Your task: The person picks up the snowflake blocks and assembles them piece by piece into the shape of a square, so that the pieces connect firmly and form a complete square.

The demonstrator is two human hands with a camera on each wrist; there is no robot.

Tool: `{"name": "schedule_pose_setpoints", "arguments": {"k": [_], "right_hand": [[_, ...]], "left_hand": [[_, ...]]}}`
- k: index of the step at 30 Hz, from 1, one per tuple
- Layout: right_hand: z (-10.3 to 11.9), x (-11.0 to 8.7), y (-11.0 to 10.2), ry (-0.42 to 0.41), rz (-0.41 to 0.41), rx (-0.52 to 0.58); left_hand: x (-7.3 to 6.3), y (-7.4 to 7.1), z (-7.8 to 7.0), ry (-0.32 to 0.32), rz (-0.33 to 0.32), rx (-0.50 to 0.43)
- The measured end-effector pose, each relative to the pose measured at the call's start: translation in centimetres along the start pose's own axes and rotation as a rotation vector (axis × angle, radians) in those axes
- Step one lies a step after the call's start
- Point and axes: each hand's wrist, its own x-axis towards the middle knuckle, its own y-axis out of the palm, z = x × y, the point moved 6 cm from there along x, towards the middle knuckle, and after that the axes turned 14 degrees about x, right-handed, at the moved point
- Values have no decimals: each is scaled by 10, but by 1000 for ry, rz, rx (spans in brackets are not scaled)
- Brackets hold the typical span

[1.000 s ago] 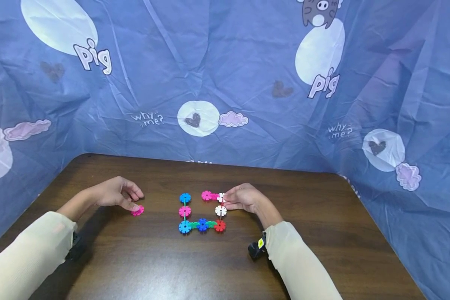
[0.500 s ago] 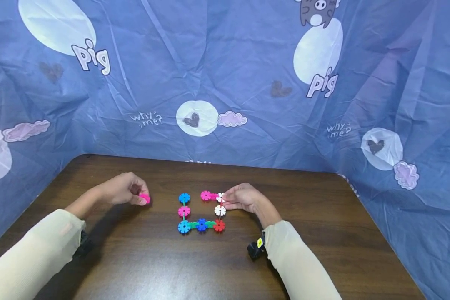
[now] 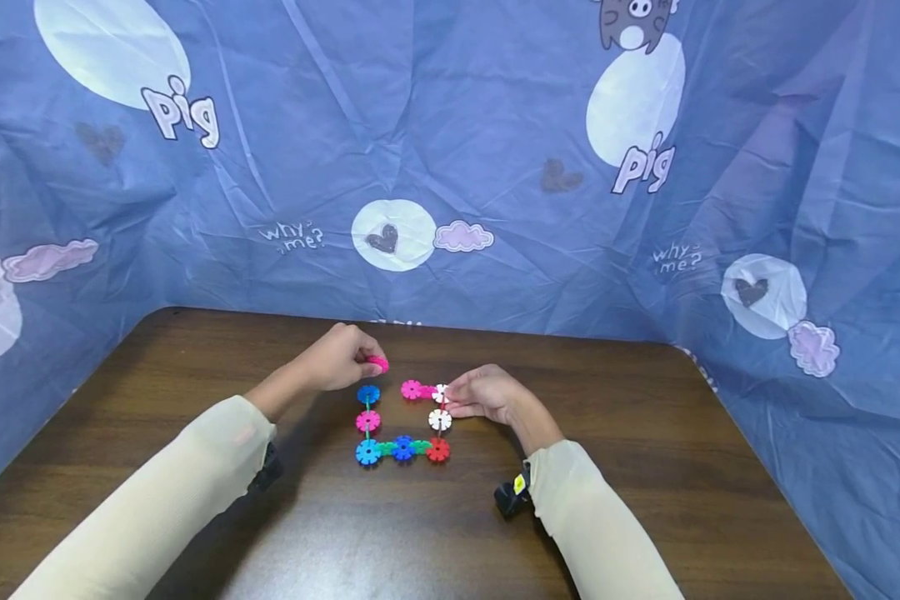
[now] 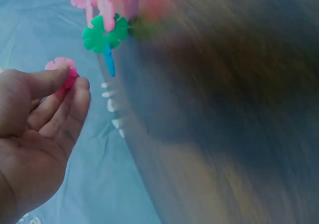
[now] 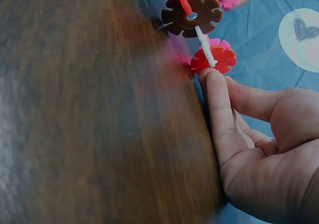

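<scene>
Above the blue disc (image 3: 368, 394) at the far left corner of the chain, my left hand (image 3: 341, 360) pinches a loose pink notched plastic disc (image 3: 378, 363) between thumb and fingers. The joined snowflake discs form a squarish chain (image 3: 403, 448) on the table, with a gap along its far side. Pink discs (image 3: 412, 389) end the chain on the other side of that gap. My right hand (image 3: 489, 395) holds the chain's right side near the white discs (image 3: 440, 420). In the right wrist view its fingertips meet a red disc (image 5: 214, 59) beside a brown disc (image 5: 192, 14).
The chain lies on a dark brown wooden table (image 3: 615, 483). Blue printed cloth (image 3: 420, 150) hangs behind the table and at both sides. A black wrist camera (image 3: 510, 497) sits under the right sleeve.
My left hand has picked the pink disc up off the table and carried it right and away from me to the chain's far left corner. My right hand stays in place.
</scene>
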Motion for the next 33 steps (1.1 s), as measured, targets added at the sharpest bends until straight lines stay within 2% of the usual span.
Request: {"name": "schedule_pose_setpoints", "arguments": {"k": [4, 10, 17, 21, 33], "right_hand": [[0, 0, 0, 1, 1, -5], [0, -1, 0, 5, -7, -2], [0, -2, 0, 4, -6, -3], [0, -1, 0, 9, -5, 2], [2, -4, 2, 6, 4, -2]], "left_hand": [[7, 9, 0, -11, 33, -2], [14, 20, 2, -47, 50, -39], [16, 29, -5, -13, 84, -43], [16, 34, -3, -37, 104, -33], [14, 37, 0, -48, 87, -77]]}}
